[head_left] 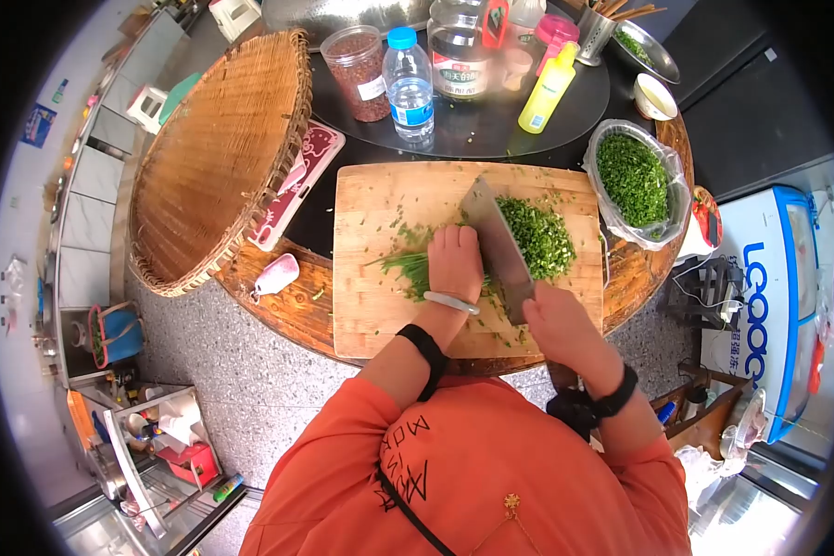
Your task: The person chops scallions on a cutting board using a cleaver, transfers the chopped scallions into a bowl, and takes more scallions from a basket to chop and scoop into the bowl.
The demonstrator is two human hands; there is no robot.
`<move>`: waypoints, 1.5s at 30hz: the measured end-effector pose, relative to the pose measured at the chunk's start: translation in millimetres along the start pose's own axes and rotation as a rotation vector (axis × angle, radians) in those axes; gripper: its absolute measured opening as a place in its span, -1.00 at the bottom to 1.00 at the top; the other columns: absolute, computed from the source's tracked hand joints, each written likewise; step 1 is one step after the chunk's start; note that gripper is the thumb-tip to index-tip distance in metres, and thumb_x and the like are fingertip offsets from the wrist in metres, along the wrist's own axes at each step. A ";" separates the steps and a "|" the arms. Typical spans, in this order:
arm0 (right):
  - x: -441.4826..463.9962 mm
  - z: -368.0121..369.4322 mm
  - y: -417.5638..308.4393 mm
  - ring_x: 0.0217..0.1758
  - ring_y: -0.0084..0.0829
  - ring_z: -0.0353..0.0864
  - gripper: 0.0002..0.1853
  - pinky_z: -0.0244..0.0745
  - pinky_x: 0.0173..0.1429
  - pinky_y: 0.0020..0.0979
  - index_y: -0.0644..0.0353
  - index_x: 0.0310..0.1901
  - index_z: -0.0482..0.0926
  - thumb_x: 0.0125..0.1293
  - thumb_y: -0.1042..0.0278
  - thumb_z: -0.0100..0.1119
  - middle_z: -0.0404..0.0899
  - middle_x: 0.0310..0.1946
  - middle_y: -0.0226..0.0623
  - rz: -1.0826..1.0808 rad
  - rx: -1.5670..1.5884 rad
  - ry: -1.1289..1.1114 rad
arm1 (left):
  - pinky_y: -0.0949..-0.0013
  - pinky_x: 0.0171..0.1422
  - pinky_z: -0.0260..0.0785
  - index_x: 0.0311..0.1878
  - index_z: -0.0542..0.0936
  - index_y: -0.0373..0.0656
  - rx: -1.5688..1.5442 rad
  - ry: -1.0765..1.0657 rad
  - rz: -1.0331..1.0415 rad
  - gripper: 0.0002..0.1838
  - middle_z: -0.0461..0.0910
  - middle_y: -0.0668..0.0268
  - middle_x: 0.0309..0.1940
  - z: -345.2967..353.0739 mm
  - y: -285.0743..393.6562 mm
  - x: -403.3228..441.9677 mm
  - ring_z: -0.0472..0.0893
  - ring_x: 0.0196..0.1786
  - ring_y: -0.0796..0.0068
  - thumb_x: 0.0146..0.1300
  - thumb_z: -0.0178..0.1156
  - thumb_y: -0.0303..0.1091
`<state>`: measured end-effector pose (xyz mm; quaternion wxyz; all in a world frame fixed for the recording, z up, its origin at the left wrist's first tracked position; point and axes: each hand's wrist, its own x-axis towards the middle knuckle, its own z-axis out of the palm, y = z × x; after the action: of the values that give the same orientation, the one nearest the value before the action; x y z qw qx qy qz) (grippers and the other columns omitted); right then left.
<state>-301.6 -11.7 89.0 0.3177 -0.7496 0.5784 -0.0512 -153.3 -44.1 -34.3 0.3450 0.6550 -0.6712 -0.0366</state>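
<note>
Greens (408, 269) on the cutting board (375, 199) are, in the head view, being held down by the left hand (456, 263), fingers bunched, while the cleaver (499, 237) is being gripped by the right hand (562, 322), fingers closed; chopping is apparently being done, fingertip clearance probably being called for next

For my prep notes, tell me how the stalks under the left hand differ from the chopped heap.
The stalks are long strands; the chopped heap is small bits. The stalks lie left of the knife, under the left hand; the heap sits loose to its right. Both are green and rest on the cutting board.
</note>
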 end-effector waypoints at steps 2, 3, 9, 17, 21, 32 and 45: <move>9.2 13.8 -1.2 -0.34 0.10 0.50 -0.78 0.36 -0.22 0.01 0.32 -0.35 0.38 0.23 0.30 -0.13 0.50 -0.49 0.10 -0.013 -0.028 -0.003 | 0.12 -0.20 0.19 -0.37 0.35 -0.18 -0.030 0.022 0.009 -0.93 0.36 0.14 -0.40 -2.4 1.3 0.4 0.36 -0.26 0.08 0.05 0.01 -0.47; 18.2 16.9 -1.7 -0.34 0.11 0.49 -0.77 0.36 -0.21 0.02 0.32 -0.35 0.38 0.23 0.30 -0.13 0.50 -0.49 0.10 -0.032 -0.008 0.038 | 0.12 -0.20 0.19 -0.37 0.35 -0.18 -0.037 0.024 0.007 -0.93 0.36 0.13 -0.40 -3.2 2.6 0.3 0.36 -0.27 0.08 0.04 0.01 -0.49; -0.7 -3.5 3.3 -0.35 0.08 0.50 -0.80 0.39 -0.26 -0.02 0.32 -0.35 0.40 0.21 0.34 -0.11 0.48 -0.52 0.07 -0.052 -0.040 0.044 | 0.18 -0.12 0.22 -0.30 0.36 -0.17 0.027 -0.037 -0.011 -0.85 0.37 0.17 -0.31 2.2 -4.8 -4.3 0.38 -0.18 0.13 0.03 0.08 -0.48; 23.6 28.3 4.6 -0.35 0.17 0.44 -0.77 0.31 -0.29 0.00 0.33 -0.39 0.35 0.22 0.29 -0.09 0.45 -0.50 0.16 -0.070 0.072 0.113 | 0.16 -0.11 0.22 -0.30 0.37 -0.16 0.002 -0.036 -0.031 -0.87 0.40 0.17 -0.34 -9.6 0.8 -4.4 0.38 -0.19 0.14 0.07 0.08 -0.44; 3.4 3.0 -6.3 -0.39 0.15 0.48 -0.79 0.35 -0.29 0.01 0.31 -0.37 0.36 0.22 0.30 -0.10 0.47 -0.53 0.12 -0.042 -0.004 0.120 | 0.14 -0.14 0.20 -0.33 0.39 -0.13 0.048 0.024 -0.017 -0.91 0.41 0.20 -0.38 -25.5 -5.6 -4.9 0.39 -0.22 0.14 0.09 0.06 -0.41; 20.9 17.7 -1.7 -0.36 0.16 0.46 -0.78 0.32 -0.28 0.03 0.30 -0.33 0.35 0.25 0.27 -0.11 0.48 -0.48 0.12 -0.110 0.036 0.086 | 0.16 -0.16 0.19 -0.36 0.38 -0.12 0.114 -0.020 0.060 -0.92 0.38 0.21 -0.39 -17.3 -9.6 -7.8 0.38 -0.23 0.15 0.09 0.06 -0.40; 16.2 6.1 -11.6 -0.37 0.13 0.49 -0.78 0.36 -0.27 0.01 0.31 -0.32 0.36 0.24 0.29 -0.12 0.49 -0.51 0.11 -0.048 -0.044 0.061 | 0.18 -0.15 0.20 -0.34 0.38 -0.10 0.066 0.013 0.043 -0.87 0.39 0.22 -0.36 -13.1 -13.4 -3.6 0.38 -0.22 0.17 0.02 0.09 -0.43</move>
<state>-284.0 -22.2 85.6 0.2821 -0.7683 0.5704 -0.0690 -135.5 -37.4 -32.6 0.3281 0.6517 -0.6838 -0.0026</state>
